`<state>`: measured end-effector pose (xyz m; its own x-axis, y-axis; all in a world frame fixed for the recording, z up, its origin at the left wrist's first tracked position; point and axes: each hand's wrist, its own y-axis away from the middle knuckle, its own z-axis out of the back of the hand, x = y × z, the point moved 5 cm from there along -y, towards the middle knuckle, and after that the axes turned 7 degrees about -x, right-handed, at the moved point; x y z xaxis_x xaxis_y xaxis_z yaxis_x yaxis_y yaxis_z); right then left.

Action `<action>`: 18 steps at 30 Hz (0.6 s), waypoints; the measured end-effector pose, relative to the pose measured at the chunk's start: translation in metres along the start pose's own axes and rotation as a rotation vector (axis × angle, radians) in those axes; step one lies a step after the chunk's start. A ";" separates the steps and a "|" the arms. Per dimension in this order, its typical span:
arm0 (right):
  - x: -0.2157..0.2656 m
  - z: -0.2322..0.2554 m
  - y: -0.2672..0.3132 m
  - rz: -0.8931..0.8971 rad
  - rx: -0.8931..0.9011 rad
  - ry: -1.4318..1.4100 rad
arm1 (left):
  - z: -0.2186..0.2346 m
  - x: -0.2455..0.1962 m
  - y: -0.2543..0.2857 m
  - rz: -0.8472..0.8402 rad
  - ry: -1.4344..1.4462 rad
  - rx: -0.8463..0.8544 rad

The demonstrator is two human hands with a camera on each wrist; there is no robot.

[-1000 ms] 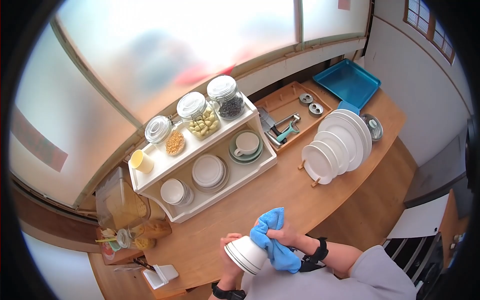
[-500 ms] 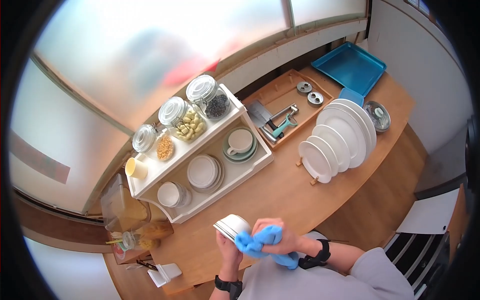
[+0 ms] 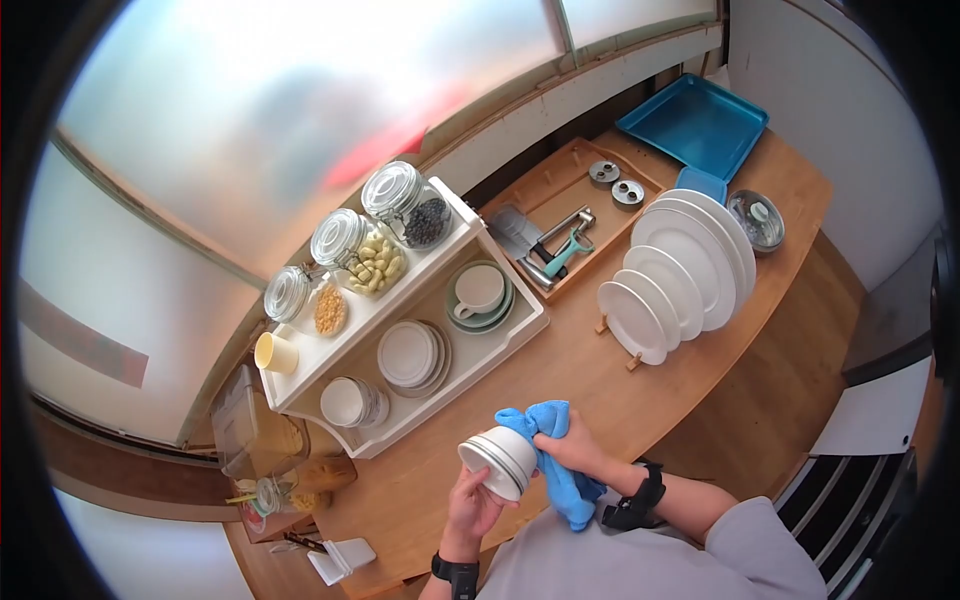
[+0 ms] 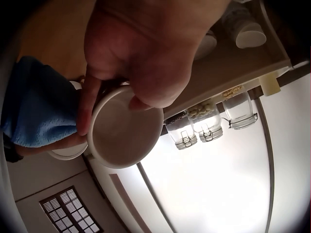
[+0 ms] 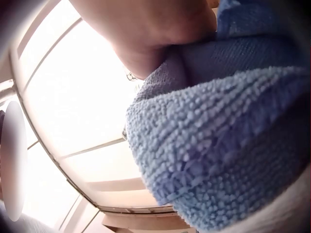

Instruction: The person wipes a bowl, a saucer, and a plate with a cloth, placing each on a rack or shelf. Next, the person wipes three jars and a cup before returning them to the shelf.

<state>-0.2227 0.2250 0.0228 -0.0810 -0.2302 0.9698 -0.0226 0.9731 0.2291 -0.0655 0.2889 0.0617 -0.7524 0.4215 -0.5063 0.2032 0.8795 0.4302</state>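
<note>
A white bowl [image 3: 512, 452] with dark stripes near its rim is tilted on its side in front of the body. My left hand [image 3: 476, 512] grips it by the rim, and the left wrist view shows the thumb inside the bowl [image 4: 124, 133]. Close on the bowl's other side, my right hand [image 3: 572, 448] clutches a bunched blue cloth [image 3: 568, 500], part of which hangs below the hand. Up close in the right wrist view, the terry cloth [image 5: 209, 131] covers most of the fingers.
Behind the hands stands a white shelf [image 3: 400, 440] with stacked dishes and glass jars [image 3: 340, 240]. White plates [image 3: 640, 325] stand in a rack on the right. A wooden tray [image 3: 560, 205] of utensils and a blue tray [image 3: 700, 120] lie farther back.
The bowl has turned so its opening faces down and left, with the left thumb now inside the rim. The right hand and blue cloth have shifted slightly up and right.
</note>
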 end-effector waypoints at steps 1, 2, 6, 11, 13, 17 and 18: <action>-0.004 0.002 -0.001 0.002 0.003 0.000 | 0.001 0.001 0.001 0.038 0.003 0.035; -0.004 0.004 -0.004 0.004 0.019 0.042 | 0.001 0.001 0.003 0.031 0.004 0.035; 0.037 0.028 -0.010 0.136 -0.103 0.037 | 0.008 -0.005 0.008 -0.070 -0.077 -0.054; 0.122 0.016 0.031 0.741 0.057 0.185 | 0.015 -0.009 0.015 -0.173 -0.266 -0.218; 0.119 -0.005 0.037 0.794 0.153 0.390 | 0.007 -0.008 0.013 -0.255 -0.451 -0.230; 0.090 -0.036 0.031 0.855 0.254 0.838 | -0.004 0.001 0.006 -0.245 -0.526 -0.225; 0.080 -0.041 0.026 0.836 0.255 0.966 | -0.005 0.002 0.004 -0.245 -0.529 -0.224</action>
<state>-0.1891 0.2320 0.1102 0.5806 0.6408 0.5023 -0.5103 0.7671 -0.3888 -0.0694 0.2925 0.0663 -0.3367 0.3156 -0.8872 -0.1153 0.9212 0.3715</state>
